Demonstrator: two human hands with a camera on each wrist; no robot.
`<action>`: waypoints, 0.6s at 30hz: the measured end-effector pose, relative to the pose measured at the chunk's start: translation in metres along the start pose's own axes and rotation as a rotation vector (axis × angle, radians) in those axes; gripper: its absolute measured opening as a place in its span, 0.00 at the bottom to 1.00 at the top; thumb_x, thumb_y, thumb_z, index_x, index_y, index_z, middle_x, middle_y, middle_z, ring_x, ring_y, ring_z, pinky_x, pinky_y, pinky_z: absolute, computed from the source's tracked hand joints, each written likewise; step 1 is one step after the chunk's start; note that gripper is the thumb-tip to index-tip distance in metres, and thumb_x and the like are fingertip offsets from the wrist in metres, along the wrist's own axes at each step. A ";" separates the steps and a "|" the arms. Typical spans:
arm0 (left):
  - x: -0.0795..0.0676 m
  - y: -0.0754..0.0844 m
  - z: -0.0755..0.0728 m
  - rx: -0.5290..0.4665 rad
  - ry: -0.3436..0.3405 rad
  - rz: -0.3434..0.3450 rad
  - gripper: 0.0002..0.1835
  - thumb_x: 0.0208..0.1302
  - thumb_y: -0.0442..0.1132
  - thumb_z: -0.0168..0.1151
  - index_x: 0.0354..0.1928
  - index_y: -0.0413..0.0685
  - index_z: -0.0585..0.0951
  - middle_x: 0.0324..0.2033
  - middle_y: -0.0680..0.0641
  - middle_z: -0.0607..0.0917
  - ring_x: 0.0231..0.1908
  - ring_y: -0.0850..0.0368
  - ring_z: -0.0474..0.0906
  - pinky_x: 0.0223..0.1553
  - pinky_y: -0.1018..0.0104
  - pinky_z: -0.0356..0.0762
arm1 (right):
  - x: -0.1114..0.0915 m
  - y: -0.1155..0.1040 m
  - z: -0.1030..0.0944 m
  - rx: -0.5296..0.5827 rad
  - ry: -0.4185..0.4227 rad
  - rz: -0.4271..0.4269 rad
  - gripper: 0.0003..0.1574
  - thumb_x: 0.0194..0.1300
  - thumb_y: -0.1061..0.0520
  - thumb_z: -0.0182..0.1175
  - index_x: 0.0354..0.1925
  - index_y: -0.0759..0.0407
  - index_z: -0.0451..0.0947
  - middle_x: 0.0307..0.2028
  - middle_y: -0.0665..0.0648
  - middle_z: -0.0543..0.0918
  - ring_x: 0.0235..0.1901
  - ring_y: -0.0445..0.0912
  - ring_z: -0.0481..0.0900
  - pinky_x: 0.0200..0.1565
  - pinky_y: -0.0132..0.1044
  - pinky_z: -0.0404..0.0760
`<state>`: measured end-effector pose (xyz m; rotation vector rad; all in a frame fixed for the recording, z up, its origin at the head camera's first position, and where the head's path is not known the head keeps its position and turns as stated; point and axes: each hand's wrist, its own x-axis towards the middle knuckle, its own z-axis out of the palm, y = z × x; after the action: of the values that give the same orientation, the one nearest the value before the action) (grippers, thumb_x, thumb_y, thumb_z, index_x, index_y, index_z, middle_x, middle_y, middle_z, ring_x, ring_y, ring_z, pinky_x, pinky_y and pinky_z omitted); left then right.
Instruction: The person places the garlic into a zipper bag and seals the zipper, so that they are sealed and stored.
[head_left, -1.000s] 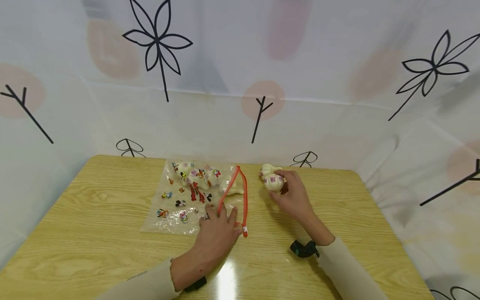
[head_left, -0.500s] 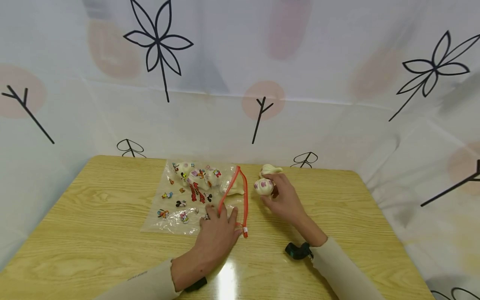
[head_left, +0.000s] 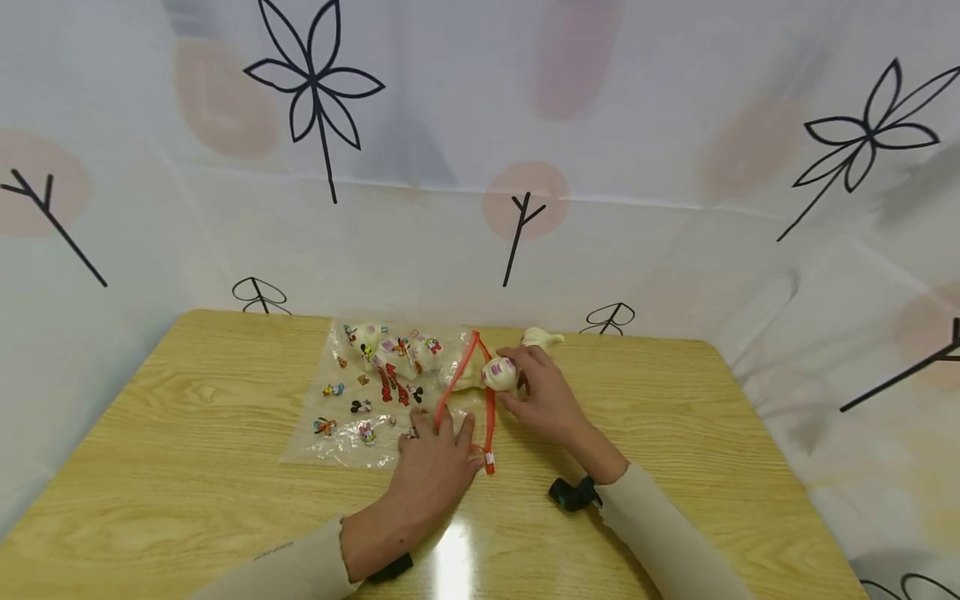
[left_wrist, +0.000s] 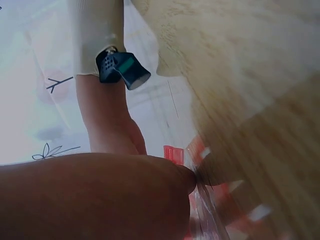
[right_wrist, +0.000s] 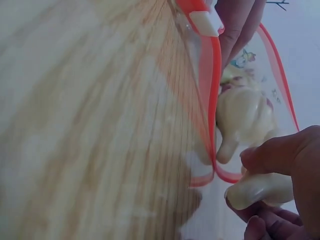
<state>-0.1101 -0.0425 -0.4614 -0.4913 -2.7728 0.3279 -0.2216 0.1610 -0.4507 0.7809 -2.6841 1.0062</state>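
Observation:
A clear plastic zip bag [head_left: 307,446] with cartoon prints and a red zip edge [head_left: 491,425] lies flat on the table, its mouth to the right. Several garlic bulbs [head_left: 393,357] are inside. My left hand [head_left: 437,467] rests on the bag's near part by the mouth, fingers spread. Between thumb and fingers, my right hand [head_left: 547,404] pinches a garlic bulb [head_left: 499,374] at the mouth. In the right wrist view, the held bulb's stem [right_wrist: 245,195] sticks out near the red edge, facing another bulb [right_wrist: 245,115] within the bag.
Another garlic bulb [head_left: 538,337] lies on the wooden table [head_left: 660,400] near its back edge, just beyond my right hand. A patterned cloth [head_left: 420,242] hangs behind the table and along the sides. Dark wrist cameras [head_left: 573,494] are strapped near both sleeves.
My right hand has moved left with the garlic bulb, away from the loose bulb and up to the bag's mouth. The left hand stays in place on the bag.

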 end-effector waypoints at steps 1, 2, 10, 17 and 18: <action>0.000 0.000 0.000 -0.002 -0.006 0.001 0.34 0.75 0.69 0.55 0.71 0.57 0.81 0.59 0.38 0.85 0.55 0.27 0.83 0.34 0.48 0.90 | 0.001 -0.001 0.001 -0.009 -0.006 -0.006 0.40 0.62 0.62 0.76 0.71 0.59 0.75 0.58 0.59 0.79 0.40 0.47 0.79 0.42 0.40 0.83; 0.000 -0.001 0.000 -0.003 -0.010 0.002 0.34 0.75 0.69 0.55 0.71 0.56 0.80 0.59 0.38 0.85 0.55 0.27 0.83 0.34 0.48 0.90 | 0.003 -0.001 0.002 -0.018 -0.011 -0.015 0.40 0.63 0.62 0.76 0.71 0.59 0.75 0.58 0.59 0.80 0.40 0.47 0.80 0.42 0.40 0.84; 0.001 -0.001 0.000 -0.033 -0.018 0.008 0.34 0.75 0.68 0.56 0.71 0.55 0.81 0.60 0.37 0.85 0.55 0.26 0.82 0.34 0.47 0.90 | 0.009 -0.004 0.007 -0.042 -0.032 -0.016 0.40 0.65 0.61 0.75 0.72 0.58 0.74 0.54 0.58 0.82 0.41 0.48 0.82 0.43 0.42 0.85; 0.001 -0.002 0.001 -0.022 -0.002 0.004 0.34 0.74 0.69 0.57 0.70 0.56 0.82 0.60 0.37 0.85 0.55 0.26 0.83 0.33 0.47 0.89 | 0.010 -0.008 0.011 -0.044 0.007 0.003 0.39 0.64 0.62 0.76 0.70 0.64 0.73 0.52 0.61 0.85 0.41 0.49 0.84 0.42 0.44 0.85; 0.001 -0.002 0.001 -0.015 0.007 0.002 0.34 0.74 0.69 0.57 0.69 0.56 0.82 0.60 0.37 0.85 0.55 0.26 0.83 0.32 0.47 0.89 | 0.010 -0.008 0.011 -0.036 0.015 0.009 0.39 0.64 0.61 0.76 0.68 0.65 0.73 0.51 0.61 0.86 0.40 0.49 0.84 0.41 0.43 0.85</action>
<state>-0.1116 -0.0437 -0.4616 -0.4986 -2.7703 0.3052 -0.2253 0.1443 -0.4512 0.7524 -2.6875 0.9590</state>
